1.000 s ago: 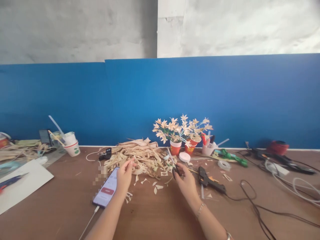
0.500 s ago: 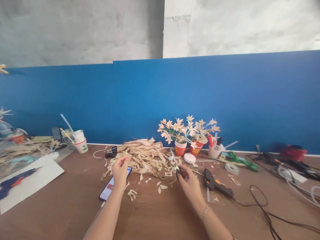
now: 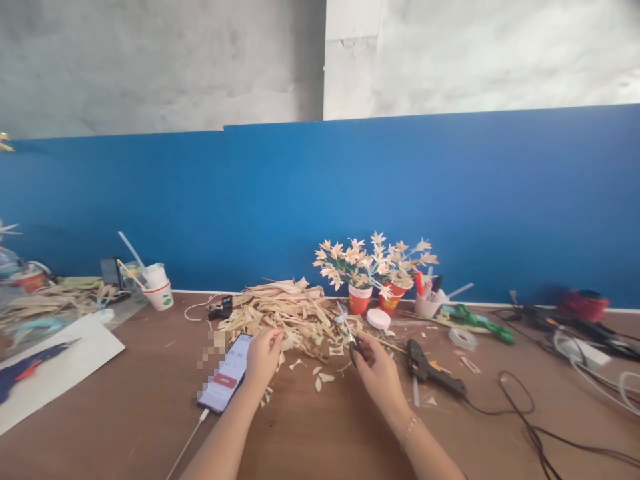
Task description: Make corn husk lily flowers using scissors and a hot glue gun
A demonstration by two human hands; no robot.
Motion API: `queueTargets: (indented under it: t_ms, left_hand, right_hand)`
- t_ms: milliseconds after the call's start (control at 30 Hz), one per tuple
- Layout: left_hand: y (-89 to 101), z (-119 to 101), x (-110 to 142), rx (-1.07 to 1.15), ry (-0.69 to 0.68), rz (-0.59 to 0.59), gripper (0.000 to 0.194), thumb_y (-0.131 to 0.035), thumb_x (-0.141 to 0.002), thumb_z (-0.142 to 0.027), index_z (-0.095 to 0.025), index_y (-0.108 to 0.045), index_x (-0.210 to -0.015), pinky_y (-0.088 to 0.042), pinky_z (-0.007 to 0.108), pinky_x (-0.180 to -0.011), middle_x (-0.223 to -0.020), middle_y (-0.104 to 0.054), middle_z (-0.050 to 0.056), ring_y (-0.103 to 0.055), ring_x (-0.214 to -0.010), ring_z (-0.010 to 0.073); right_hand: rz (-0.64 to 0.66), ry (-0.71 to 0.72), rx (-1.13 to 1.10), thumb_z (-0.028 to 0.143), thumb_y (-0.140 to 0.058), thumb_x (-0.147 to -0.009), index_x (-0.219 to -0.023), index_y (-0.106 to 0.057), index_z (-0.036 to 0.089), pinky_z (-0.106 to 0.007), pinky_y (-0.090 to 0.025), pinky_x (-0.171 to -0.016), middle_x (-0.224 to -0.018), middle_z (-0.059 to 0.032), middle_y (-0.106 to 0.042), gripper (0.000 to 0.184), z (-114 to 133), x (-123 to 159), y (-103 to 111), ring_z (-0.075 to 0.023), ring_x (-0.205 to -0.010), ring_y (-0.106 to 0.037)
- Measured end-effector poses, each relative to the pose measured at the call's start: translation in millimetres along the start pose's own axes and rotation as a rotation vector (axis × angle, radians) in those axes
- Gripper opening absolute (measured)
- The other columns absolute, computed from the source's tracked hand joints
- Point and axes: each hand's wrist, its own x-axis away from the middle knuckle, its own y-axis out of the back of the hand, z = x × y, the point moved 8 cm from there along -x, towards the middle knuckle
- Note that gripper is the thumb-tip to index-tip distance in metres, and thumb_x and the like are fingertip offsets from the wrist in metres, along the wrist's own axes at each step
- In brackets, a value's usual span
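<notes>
My right hand (image 3: 377, 370) is closed around the dark handles of a pair of scissors (image 3: 347, 323), whose metal blades point up and away to the left. My left hand (image 3: 263, 363) has its fingertips pressed together in front of a heap of dry corn husks (image 3: 290, 303); whatever they pinch, if anything, is hidden or too small to make out. Just left of that hand lies a lit phone (image 3: 229, 373) on a white cable. Small cut petal-shaped pieces (image 3: 323, 379) lie on the table between my hands.
Husk-coloured flowers (image 3: 355, 257) stand in red paper cups (image 3: 359, 301) behind a white tape roll (image 3: 379, 319). A black glue gun (image 3: 434, 371) with its cord lies right of my right hand. Further out are a tool cup (image 3: 427, 305), clear tape (image 3: 463, 339), cables and a white board (image 3: 65, 373).
My left hand has moved right and lower, away from over the phone, so more of its screen shows. My right hand stays almost in place with the scissors.
</notes>
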Motion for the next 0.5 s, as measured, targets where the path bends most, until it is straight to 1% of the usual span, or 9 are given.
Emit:
queueTargets:
  t_ms: [100,133,200,267,333,400,433,500]
  left_hand:
    - [-12.1,-6,4,-0.110,-0.070,0.095,0.029,-0.052,-0.069,-0.006,-0.018,-0.065,-0.092,-0.044,0.036,-0.079,-0.089,-0.068,0.007,-0.059,-0.086,0.0224]
    - [-15.4,-7,5,-0.170,-0.087,0.128,0.029,-0.052,-0.068,-0.004,-0.018,-0.065,-0.090,-0.044,0.035,-0.078,-0.087,-0.068,0.007,-0.059,-0.086,0.0226]
    - [-19.5,-9,6,-0.268,-0.103,0.177,0.020,-0.053,-0.068,-0.004,-0.017,-0.065,-0.078,-0.044,0.035,-0.075,-0.080,-0.066,0.006,-0.058,-0.082,0.0226]
    - [-18.9,-9,6,-0.300,-0.096,0.185,0.013,-0.054,-0.070,-0.007,-0.017,-0.063,-0.068,-0.045,0.034,-0.073,-0.074,-0.064,0.005,-0.058,-0.079,0.0222]
    - [-13.4,-11,4,-0.269,-0.078,0.138,0.013,-0.051,-0.075,-0.011,-0.018,-0.062,-0.070,-0.046,0.034,-0.072,-0.077,-0.064,0.006,-0.059,-0.080,0.0216]
    - [-4.9,-15,4,-0.197,-0.079,0.045,0.015,-0.047,-0.079,-0.014,-0.019,-0.061,-0.078,-0.048,0.034,-0.074,-0.090,-0.066,0.007,-0.060,-0.087,0.0212]
    - [-0.8,-20,5,-0.154,-0.100,-0.005,0.016,-0.046,-0.080,-0.015,-0.020,-0.061,-0.081,-0.049,0.034,-0.076,-0.096,-0.066,0.008,-0.061,-0.091,0.0209]
    - [3.3,-33,9,-0.085,-0.194,-0.066,0.018,-0.044,-0.082,-0.015,-0.020,-0.061,-0.085,-0.049,0.034,-0.080,-0.102,-0.066,0.009,-0.061,-0.096,0.0205]
  right_hand:
    - [0.003,0.018,-0.003,0.029,-0.051,-0.075,-0.110,-0.056,0.016,-0.034,-0.048,-0.075,-0.092,-0.0086,-0.065,0.038,-1,0,-1,-0.0202,-0.079,-0.062]
    - [-0.003,0.029,-0.004,0.029,-0.051,-0.075,-0.111,-0.056,0.016,-0.033,-0.048,-0.075,-0.092,-0.0086,-0.064,0.039,0,0,-1,-0.0198,-0.079,-0.061]
    - [-0.027,0.047,-0.006,0.027,-0.051,-0.074,-0.111,-0.056,0.016,-0.033,-0.049,-0.073,-0.093,-0.0088,-0.064,0.040,2,-1,1,-0.0195,-0.078,-0.060]
    - [-0.048,0.054,-0.023,0.026,-0.053,-0.072,-0.111,-0.057,0.017,-0.033,-0.048,-0.073,-0.096,-0.0090,-0.063,0.041,5,-1,3,-0.0198,-0.080,-0.059]
    - [-0.055,0.038,-0.067,0.027,-0.056,-0.070,-0.109,-0.058,0.016,-0.033,-0.049,-0.075,-0.098,-0.0095,-0.064,0.041,7,-1,3,-0.0206,-0.082,-0.059]
    - [-0.040,-0.009,-0.130,0.030,-0.057,-0.069,-0.106,-0.060,0.016,-0.035,-0.050,-0.074,-0.094,-0.0098,-0.065,0.039,7,0,1,-0.0218,-0.081,-0.060]
    - [-0.033,-0.033,-0.172,0.032,-0.057,-0.069,-0.104,-0.060,0.015,-0.035,-0.050,-0.073,-0.092,-0.0100,-0.065,0.039,7,0,-1,-0.0225,-0.081,-0.061]
    - [-0.029,-0.064,-0.286,0.036,-0.058,-0.069,-0.102,-0.060,0.016,-0.035,-0.051,-0.070,-0.092,-0.0105,-0.066,0.038,10,2,-3,-0.0239,-0.083,-0.062]
